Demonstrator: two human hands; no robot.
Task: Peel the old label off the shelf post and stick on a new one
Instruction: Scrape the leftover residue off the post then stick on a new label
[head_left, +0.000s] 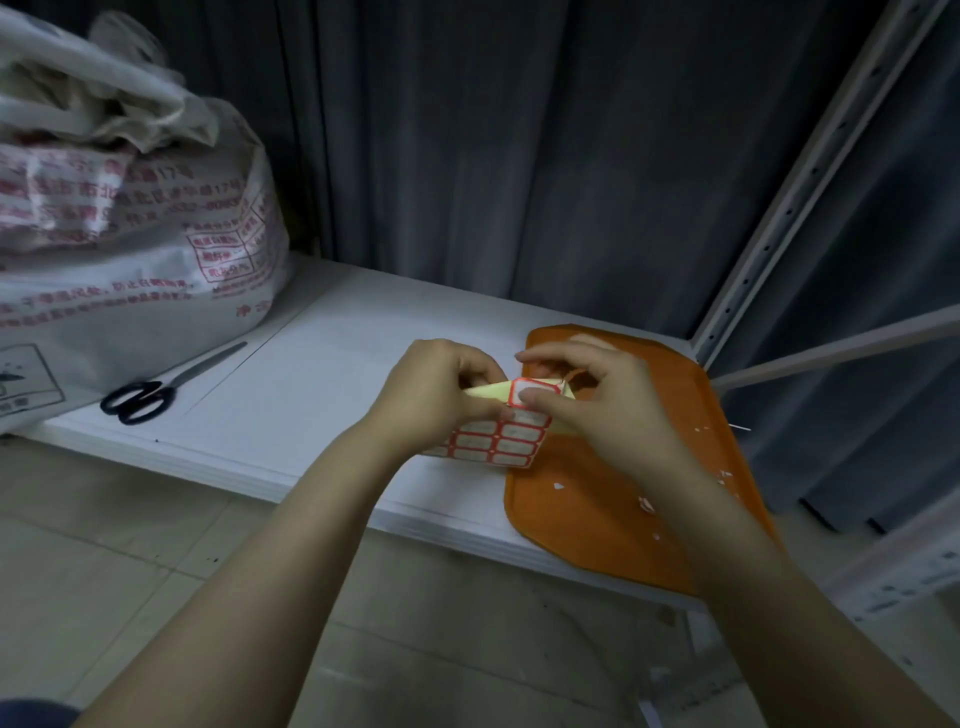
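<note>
A sheet of red-bordered white labels (498, 441) on yellowish backing is bent over above the white shelf. My left hand (436, 395) grips its left side. My right hand (597, 395) pinches one label (535, 387) at the sheet's folded top edge between thumb and forefinger. The grey perforated shelf post (779, 208) rises to the right, apart from both hands. No label on the post is visible.
An orange tray (597, 509) with small white paper scraps lies under my right hand, overhanging the shelf board (311, 364). Black-handled scissors (150, 395) lie at the left beside a large white printed sack (130, 234). A dark curtain hangs behind.
</note>
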